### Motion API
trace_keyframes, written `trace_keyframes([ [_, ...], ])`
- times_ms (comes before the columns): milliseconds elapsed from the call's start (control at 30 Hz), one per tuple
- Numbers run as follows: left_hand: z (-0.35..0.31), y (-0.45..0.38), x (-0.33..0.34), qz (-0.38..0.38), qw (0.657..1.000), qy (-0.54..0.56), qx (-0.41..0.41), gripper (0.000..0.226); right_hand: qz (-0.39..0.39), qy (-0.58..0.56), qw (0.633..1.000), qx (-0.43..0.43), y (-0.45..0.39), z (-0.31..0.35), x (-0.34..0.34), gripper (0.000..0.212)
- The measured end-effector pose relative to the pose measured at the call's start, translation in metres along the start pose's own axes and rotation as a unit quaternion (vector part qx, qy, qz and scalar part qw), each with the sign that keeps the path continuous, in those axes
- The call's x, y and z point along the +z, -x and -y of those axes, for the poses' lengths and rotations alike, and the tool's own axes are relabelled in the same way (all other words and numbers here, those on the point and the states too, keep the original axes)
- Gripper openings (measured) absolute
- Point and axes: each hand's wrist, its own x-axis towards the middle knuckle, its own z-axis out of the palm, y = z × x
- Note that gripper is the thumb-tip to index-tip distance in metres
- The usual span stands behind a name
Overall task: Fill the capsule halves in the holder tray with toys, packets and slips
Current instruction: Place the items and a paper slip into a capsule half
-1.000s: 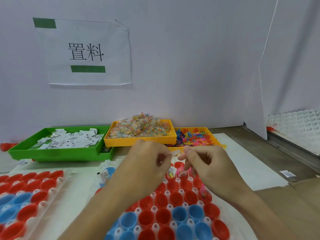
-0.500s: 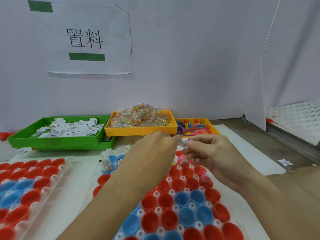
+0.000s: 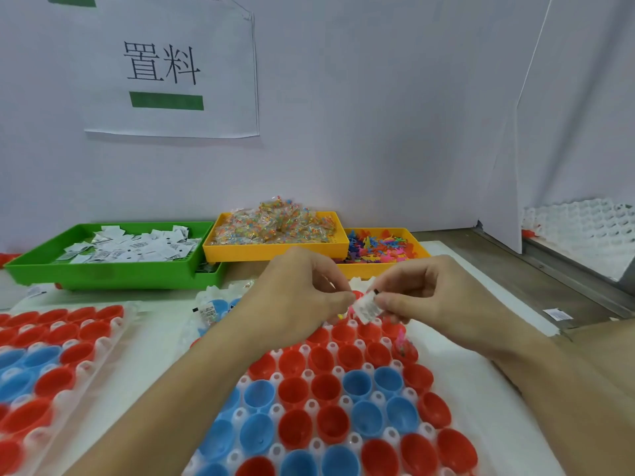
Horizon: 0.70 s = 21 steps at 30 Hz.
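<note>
A small white printed slip (image 3: 367, 308) held above the far rows of the holder tray (image 3: 311, 403), whose red and blue capsule halves (image 3: 323, 389) stand open side up. The right hand (image 3: 426, 293) pinches the slip between thumb and forefinger; the left hand (image 3: 302, 290), fingers curled, meets it at the slip's left edge, though whether it grips the paper cannot be told. Behind: a green bin (image 3: 113, 269) of slips, a yellow bin (image 3: 275, 250) of packets, an orange bin (image 3: 417, 249) of coloured toys. At left, a second tray (image 3: 103, 341) of capsule halves.
</note>
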Motion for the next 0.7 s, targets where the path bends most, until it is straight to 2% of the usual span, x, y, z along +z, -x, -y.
trace_keyframes([
  [267, 0.0, -0.003, -0.03, -0.061, 0.998, 0.016, 0.001, 0.01, 0.086, 0.153, 0.982, 0.067, 0.013, 0.003, -0.035, 0.022],
  [567, 0.001, -0.002, -0.041, -0.086, 0.996, 0.004, 0.013, 0.013, 0.073, 0.221, 0.969, 0.082, 0.01, 0.003, -0.024, 0.023],
  [700, 0.0, -0.002, -0.042, -0.089, 0.996, -0.007, 0.015, 0.014, 0.069, 0.248, 0.963, 0.079, 0.01, 0.004, -0.022, 0.03],
])
